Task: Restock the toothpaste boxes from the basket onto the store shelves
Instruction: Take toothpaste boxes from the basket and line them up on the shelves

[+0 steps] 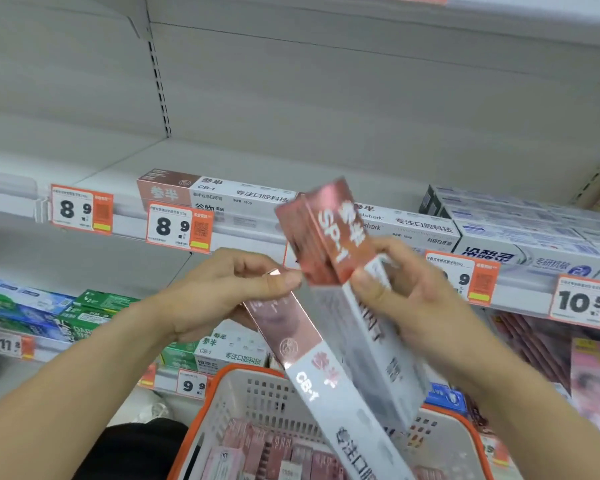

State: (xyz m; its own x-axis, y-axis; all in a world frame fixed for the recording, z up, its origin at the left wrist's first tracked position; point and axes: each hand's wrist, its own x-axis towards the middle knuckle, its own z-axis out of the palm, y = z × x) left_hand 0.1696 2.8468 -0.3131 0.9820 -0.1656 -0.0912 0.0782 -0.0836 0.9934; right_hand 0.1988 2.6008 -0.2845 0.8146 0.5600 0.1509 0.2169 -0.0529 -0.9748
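Observation:
My left hand (222, 289) grips the pink end of a long pink-and-white toothpaste box marked CB-1 (312, 372), which slants down to the right over the basket. My right hand (406, 285) holds a second box marked SP-1 (329, 233), its red end tilted up toward the shelf. The two boxes cross between my hands. Below them a white basket with an orange rim (243, 393) holds several more pink boxes (278, 452). On the shelf ahead, one matching CB-1 box (215, 195) lies on its side at the front edge.
White boxes (409, 226) and a stack of blue-and-white boxes (534, 237) fill the shelf's right part. Orange price tags (179, 228) line the shelf edge. Green and blue boxes (49, 310) sit on the lower shelf at left. Bare shelf surface (94, 168) lies at upper left.

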